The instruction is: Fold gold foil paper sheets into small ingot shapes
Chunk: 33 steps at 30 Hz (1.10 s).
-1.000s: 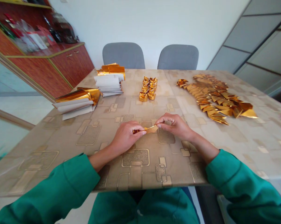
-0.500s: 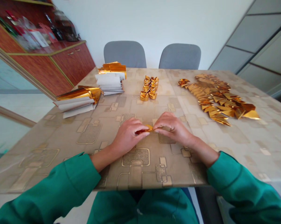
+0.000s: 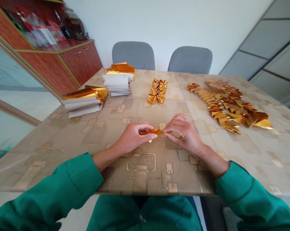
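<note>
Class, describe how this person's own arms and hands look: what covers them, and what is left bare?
The left sleeve and right sleeve are plain green, loose and creased, with cuffs ending on the forearms, short of the wrists. The left hand and right hand are ungloved. No watch or bracelet shows.

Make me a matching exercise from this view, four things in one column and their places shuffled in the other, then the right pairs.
Things
1. White-and-gold paper stacks
2. Small gold foil piece
3. Spread-out pile of folded gold foil
4. Two rows of boat-shaped gold foil shapes

Places
A. On the right side of the patterned tablecloth
B. Toward the far middle of the tablecloth
C. On the left side of the tablecloth
D. Between the fingers of the left hand and right hand

Right pairs: 1-C, 2-D, 3-A, 4-B
</note>
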Each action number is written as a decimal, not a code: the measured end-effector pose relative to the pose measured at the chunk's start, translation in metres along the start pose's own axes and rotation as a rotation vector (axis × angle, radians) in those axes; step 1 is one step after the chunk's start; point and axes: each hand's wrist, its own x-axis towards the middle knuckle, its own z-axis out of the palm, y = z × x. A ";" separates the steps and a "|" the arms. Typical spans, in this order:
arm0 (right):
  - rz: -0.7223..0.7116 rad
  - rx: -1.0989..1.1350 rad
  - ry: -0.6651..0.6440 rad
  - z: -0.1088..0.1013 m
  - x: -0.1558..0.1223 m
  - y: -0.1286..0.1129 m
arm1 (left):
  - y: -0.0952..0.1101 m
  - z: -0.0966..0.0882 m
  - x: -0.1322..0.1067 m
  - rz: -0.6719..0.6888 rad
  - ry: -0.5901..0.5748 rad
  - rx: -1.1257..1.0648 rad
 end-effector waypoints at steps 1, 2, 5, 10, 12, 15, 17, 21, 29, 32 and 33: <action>0.009 -0.009 -0.004 0.000 0.000 0.000 | 0.000 0.003 -0.001 0.016 0.015 -0.007; 0.016 -0.017 -0.007 0.001 0.000 0.000 | 0.000 0.005 -0.002 0.033 0.033 -0.002; 0.026 -0.030 -0.022 0.001 0.000 0.000 | -0.002 0.008 -0.005 0.096 0.070 0.071; 0.033 -0.019 -0.059 0.001 0.001 -0.002 | -0.004 0.008 -0.008 0.281 0.131 0.307; 0.031 0.008 -0.091 0.001 0.001 -0.003 | -0.003 0.008 -0.009 0.354 0.147 0.379; 0.019 0.070 -0.109 0.002 0.003 -0.005 | -0.001 0.008 -0.010 0.469 0.143 0.446; 0.024 0.106 -0.086 0.002 0.003 -0.007 | 0.000 0.009 -0.010 0.526 0.143 0.453; 0.023 0.097 -0.021 0.001 0.003 -0.007 | 0.000 0.007 -0.010 0.551 0.168 0.418; 0.024 -0.214 0.293 -0.005 -0.002 -0.005 | 0.001 -0.004 0.000 0.159 0.376 -0.061; -0.032 -0.374 0.346 -0.007 -0.002 -0.008 | 0.005 0.000 -0.001 -0.079 0.161 -0.351; -0.064 -0.417 0.338 -0.006 -0.002 -0.010 | 0.006 0.002 -0.002 -0.134 0.054 -0.424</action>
